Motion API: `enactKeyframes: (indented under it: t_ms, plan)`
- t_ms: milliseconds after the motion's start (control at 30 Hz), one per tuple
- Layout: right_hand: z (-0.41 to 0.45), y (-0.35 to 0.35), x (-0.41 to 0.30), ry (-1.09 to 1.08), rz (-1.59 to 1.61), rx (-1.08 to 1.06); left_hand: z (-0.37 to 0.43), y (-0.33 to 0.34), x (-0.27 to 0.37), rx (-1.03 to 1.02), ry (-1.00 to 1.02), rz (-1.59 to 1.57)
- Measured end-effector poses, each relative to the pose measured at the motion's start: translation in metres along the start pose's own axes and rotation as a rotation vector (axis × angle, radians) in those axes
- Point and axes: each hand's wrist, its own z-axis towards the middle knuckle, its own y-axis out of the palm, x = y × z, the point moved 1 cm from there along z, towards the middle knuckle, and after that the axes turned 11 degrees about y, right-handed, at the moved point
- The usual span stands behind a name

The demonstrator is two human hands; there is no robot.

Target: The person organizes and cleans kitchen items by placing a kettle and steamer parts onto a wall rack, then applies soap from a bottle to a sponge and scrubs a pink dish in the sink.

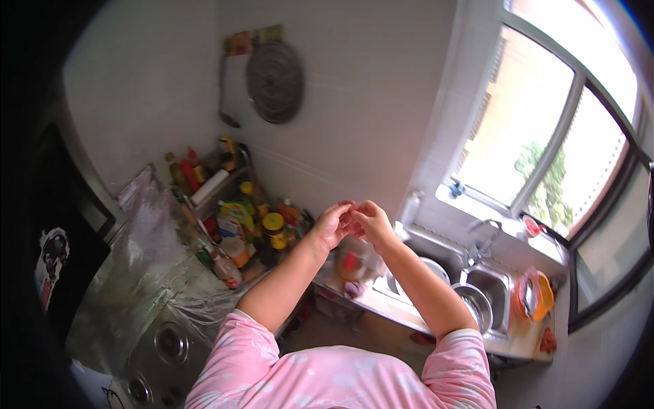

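Note:
Both arms reach forward at about the height of the counter's back wall in the picture. My left hand (334, 224) and my right hand (374, 221) meet at the centre, their curled fingertips touching or nearly so. No object shows between them, though the overlapping fingers hide what could be small there. Behind and below the hands stands a blurred clear container (352, 258) with a red mark, on the counter. A small purple item (353, 290) lies beside it at the counter's edge.
A double steel sink (489, 286) with a faucet (480, 245) holds a metal pot (472, 301). Right of it is an orange plastic basket (544, 296). Bottles and jars, including a yellow-lidded jar (274, 230), crowd the left corner. A gas stove (179, 368) lies lower left.

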Motion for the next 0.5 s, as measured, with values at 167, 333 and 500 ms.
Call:
enactKeyframes:
  t_ms: [167, 333, 500]
  plan:
    - [-0.057, -0.127, 0.052, 0.043, 0.069, 0.08, -0.021, 0.081, -0.114, -0.072, -0.15, -0.041]
    - [-0.129, -0.24, 0.128, 0.208, 0.215, 0.276, -0.045, 0.126, -0.248, -0.064, -0.467, 0.031]
    - [-0.202, -0.323, 0.19, 0.345, 0.361, 0.493, -0.075, 0.172, -0.33, -0.064, -0.644, 0.118]
